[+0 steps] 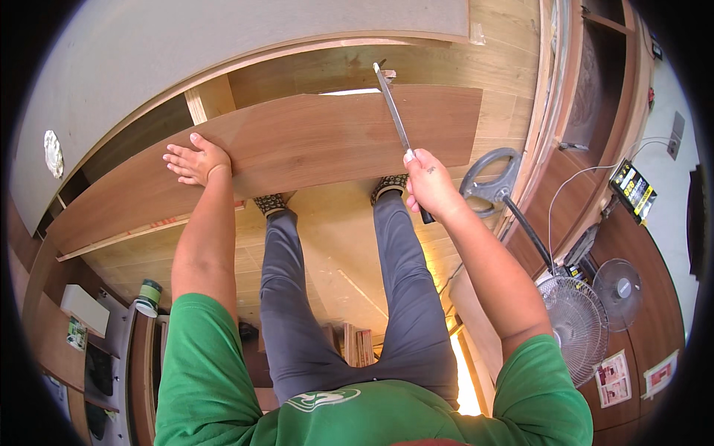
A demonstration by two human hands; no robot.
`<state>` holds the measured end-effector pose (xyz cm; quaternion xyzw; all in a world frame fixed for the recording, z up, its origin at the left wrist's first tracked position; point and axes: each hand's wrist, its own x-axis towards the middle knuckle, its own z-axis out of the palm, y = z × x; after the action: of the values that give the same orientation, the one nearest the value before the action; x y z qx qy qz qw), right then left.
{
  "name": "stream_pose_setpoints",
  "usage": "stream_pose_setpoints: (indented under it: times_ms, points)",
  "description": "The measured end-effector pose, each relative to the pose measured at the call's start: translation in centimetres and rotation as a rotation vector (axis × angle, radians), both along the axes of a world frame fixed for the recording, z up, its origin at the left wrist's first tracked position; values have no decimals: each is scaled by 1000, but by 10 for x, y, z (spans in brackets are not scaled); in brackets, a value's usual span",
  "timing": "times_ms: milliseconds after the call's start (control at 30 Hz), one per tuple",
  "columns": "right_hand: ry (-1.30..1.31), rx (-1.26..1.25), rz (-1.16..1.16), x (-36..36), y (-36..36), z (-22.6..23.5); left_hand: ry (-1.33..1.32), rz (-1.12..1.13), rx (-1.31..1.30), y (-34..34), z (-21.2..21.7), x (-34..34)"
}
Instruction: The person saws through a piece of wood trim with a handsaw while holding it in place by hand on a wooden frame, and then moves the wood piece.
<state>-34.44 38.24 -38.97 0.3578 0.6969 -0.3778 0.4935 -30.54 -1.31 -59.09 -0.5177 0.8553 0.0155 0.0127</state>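
Observation:
My left hand (198,161) lies flat on a long brown wood-grain board (327,141), fingers spread. In my right hand (431,184) is a long, narrow metal tool (394,111) with a black handle. Its shaft points away from me, across the right part of the board. The tool's far tip reaches past the board's far edge, over the gap behind it; whether it touches anything there I cannot tell. A small light-coloured piece (389,74) shows beside that tip. Both my feet are at the board's near edge, partly hidden by it.
Beyond the board is a large grey panel (245,30) with a crumpled silvery thing (53,154) on it. A grey steering-wheel-shaped base (491,178) and a fan (571,327) are at the right. A green-and-white roll or can (149,297) sits at the left.

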Motion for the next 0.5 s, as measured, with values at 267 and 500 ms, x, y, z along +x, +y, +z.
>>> stream_pose_setpoints:
  times_ms: [267,500]
  points:
    - [-19,-16,20,-3,-2,3,-6,2,11,-2,1,0]
    - [6,-13,-13,1,-4,5,-12,-8,4,-2,1,-1]
